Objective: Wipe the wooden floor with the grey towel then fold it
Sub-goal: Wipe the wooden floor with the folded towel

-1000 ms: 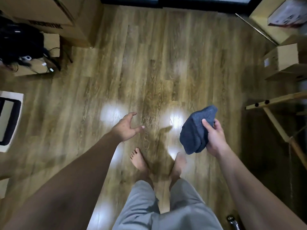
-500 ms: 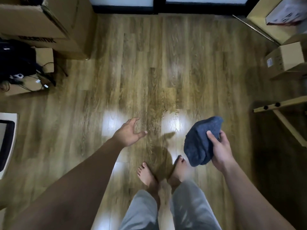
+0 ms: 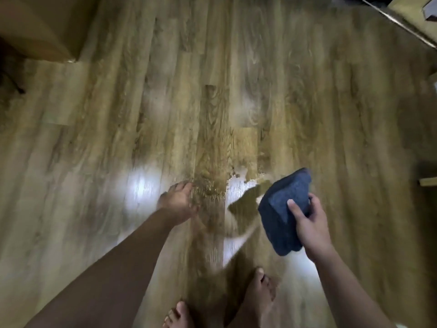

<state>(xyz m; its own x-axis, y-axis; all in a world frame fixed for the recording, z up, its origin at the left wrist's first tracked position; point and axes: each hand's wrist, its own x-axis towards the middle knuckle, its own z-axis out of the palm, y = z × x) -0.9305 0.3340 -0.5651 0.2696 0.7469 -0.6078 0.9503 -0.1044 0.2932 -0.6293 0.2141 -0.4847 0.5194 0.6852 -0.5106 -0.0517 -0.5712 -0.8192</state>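
The person stands barefoot on the wooden floor, both arms stretched out and down. The right hand grips the grey towel, bunched into a loose wad; the thumb presses across its front and the fingers wrap round behind, so the cloth is held in the air above the boards, its lower end hanging clear of the hand. The left hand is empty, palm down and reaching forward, fingers loosely spread; it is blurred, so I cannot tell whether it touches the floor or only hangs over it. Between the two hands lies a shiny wet patch with a ragged edge, catching a bright glare, with the towel's shadow falling across it. Two bare feet show at the bottom, toes pointing forward, the right one just below the towel. A cardboard box sits on the floor at the far left corner, well apart from the hands.
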